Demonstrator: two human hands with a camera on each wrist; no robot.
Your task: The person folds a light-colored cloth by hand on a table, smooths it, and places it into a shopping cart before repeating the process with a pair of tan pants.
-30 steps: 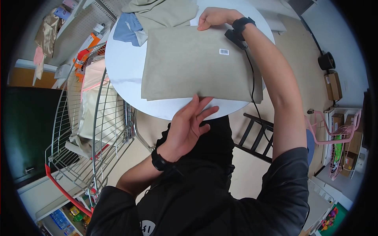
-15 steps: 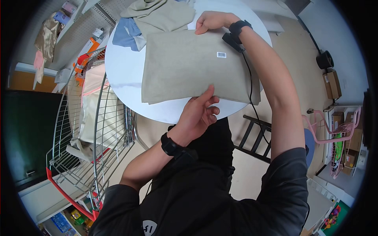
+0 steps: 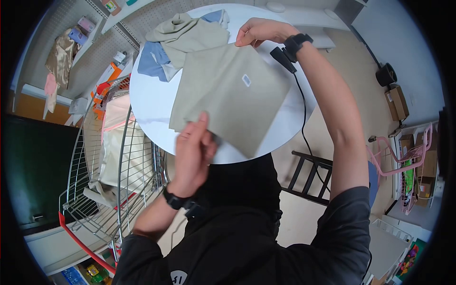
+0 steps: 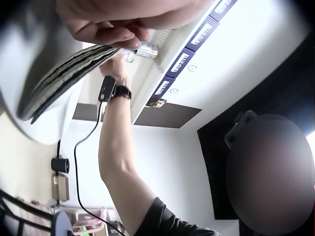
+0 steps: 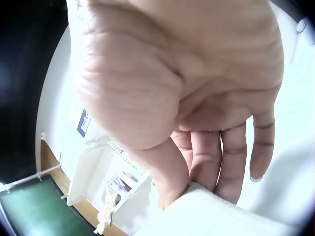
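A folded grey-green cloth [image 3: 228, 90] with a small white label [image 3: 246, 80] lies angled over the round white table [image 3: 149, 111]. My right hand [image 3: 263, 32] pinches its far edge; in the right wrist view, the thumb and fingers [image 5: 204, 162] close on a pale fold of cloth [image 5: 206, 204]. At the near left edge, my left hand [image 3: 192, 152] grips the cloth, thumb on top and other fingers curled beneath, slightly blurred. The left wrist view shows the stacked fabric layers [image 4: 64, 81] edge-on below the left-hand fingers [image 4: 110, 35].
A crumpled grey-green cloth [image 3: 190, 35] and blue-and-white fabric [image 3: 154, 61] lie at the table's far left. A wire shopping cart [image 3: 121, 156] holding cloths stands left. A black cable [image 3: 304, 109] trails from the right wrist. A black ladder-like frame [image 3: 308, 171] stands right of the table.
My left hand has moved left along the near edge. The cloth's right side has swung inward and its near corner now points toward the body. The right hand keeps its hold on the far edge.
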